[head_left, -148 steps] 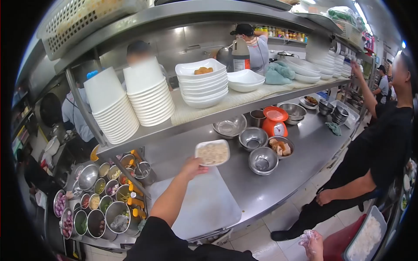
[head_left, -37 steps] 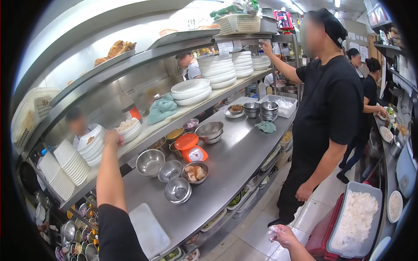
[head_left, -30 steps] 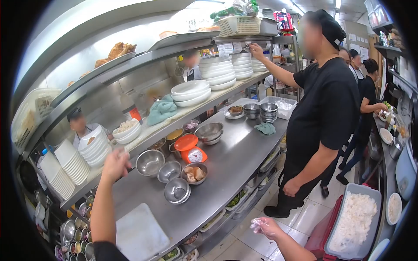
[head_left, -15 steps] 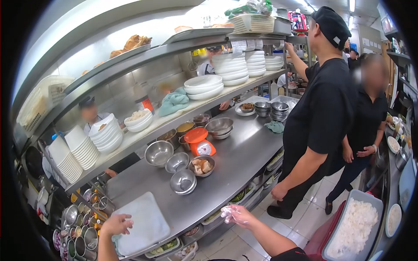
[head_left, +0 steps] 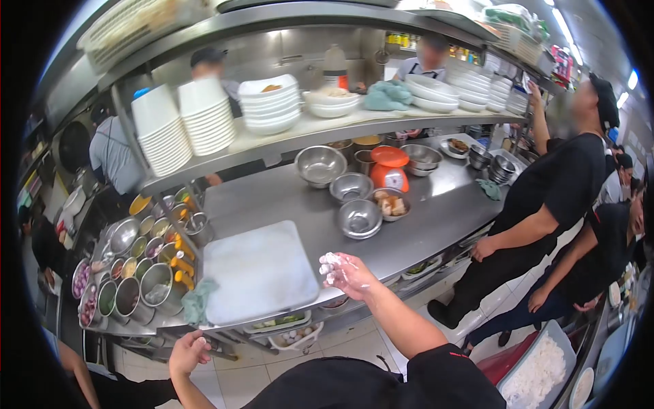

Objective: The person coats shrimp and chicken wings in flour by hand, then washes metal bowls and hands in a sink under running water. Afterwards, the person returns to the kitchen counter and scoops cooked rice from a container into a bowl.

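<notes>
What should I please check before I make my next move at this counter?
1. Right hand clean: not ok, white bits cling to the fingers.
2. Left hand off the board: ok, it is apart from it.
3. Board lying flat on the counter: ok.
4. Cloth close by: ok, at the board's near left corner.
5. Front bowl open side up: ok.
6. Scale reading: cannot tell, the dial is too small.
</notes>
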`<state>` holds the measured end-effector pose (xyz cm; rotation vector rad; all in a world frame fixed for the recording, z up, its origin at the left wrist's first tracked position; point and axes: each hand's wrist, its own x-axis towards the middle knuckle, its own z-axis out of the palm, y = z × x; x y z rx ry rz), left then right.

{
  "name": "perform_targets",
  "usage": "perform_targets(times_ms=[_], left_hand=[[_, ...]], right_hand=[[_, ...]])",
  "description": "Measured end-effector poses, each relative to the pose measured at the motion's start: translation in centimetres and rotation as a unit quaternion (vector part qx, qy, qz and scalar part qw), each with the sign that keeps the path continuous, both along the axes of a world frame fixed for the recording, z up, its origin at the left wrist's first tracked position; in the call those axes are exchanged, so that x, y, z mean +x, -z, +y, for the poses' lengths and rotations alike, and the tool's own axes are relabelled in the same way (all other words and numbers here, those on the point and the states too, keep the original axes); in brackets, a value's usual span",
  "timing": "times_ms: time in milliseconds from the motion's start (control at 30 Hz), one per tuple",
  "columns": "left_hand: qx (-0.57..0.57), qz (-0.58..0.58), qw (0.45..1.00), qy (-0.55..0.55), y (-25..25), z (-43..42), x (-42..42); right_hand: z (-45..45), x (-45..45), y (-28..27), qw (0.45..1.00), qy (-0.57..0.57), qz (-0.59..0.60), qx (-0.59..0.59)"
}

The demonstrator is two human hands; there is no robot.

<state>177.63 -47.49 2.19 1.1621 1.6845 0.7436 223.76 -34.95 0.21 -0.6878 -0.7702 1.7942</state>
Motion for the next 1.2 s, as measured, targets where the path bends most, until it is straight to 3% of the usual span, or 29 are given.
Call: perform_targets(times_ms=[200, 300, 433, 500, 667, 767, 867, 933, 1000, 1067, 1133, 1200], left_hand=[[0.001, -0.042, 0.993, -0.114, 3.5, -3.2, -7.8], [0.011, -0.044, 0.992, -0.119, 3.6, -4.5, -10.5], [0.030, 0.028, 0.985, -0.166, 4.4, -6.6, -14.2], [0.001, 0.033, 0.977, -0.210, 2.4, -8.1, -13.9], [-0.032, 0.025, 0.948, -0.316, 2.0, -10.3, -17.4], [0.049, -0.077, 0.886, -0.455, 4.9, -10.8, -22.6], [0.136, -0.160, 0.767, -0.607, 9.6, -11.7, -31.8], [0.118, -0.196, 0.683, -0.694, 14.3, -15.0, -39.0], [0.055, -0.186, 0.634, -0.748, 17.2, -20.8, -45.2], [0.009, -0.151, 0.588, -0.795, 17.3, -26.7, -50.4], [-0.031, -0.105, 0.597, -0.794, 17.6, -32.8, -56.6], [-0.120, -0.012, 0.593, -0.796, 13.6, -35.2, -61.4]], right_hand=[[2.8, -11.2, 0.3, 0.996, -0.065, 0.054, 0.033], [3.3, -16.1, -1.1, 0.990, -0.113, 0.060, 0.061], [5.7, -20.0, -1.2, 0.966, -0.205, 0.086, 0.128], [7.1, -23.0, -1.6, 0.950, -0.254, 0.092, 0.158], [8.6, -33.1, -4.3, 0.942, -0.319, 0.067, 0.076], [8.1, -40.3, -6.8, 0.910, -0.403, 0.023, 0.097], [7.1, -49.7, -10.3, 0.866, -0.477, -0.002, 0.151], [6.3, -55.5, -12.5, 0.845, -0.504, -0.018, 0.178], [6.4, -61.2, -13.7, 0.829, -0.521, -0.013, 0.201], [6.2, -65.6, -15.5, 0.832, -0.504, -0.008, 0.231], [6.9, -69.2, -17.4, 0.841, -0.465, -0.014, 0.275], [8.3, -72.4, -18.5, 0.856, -0.409, -0.044, 0.314]])
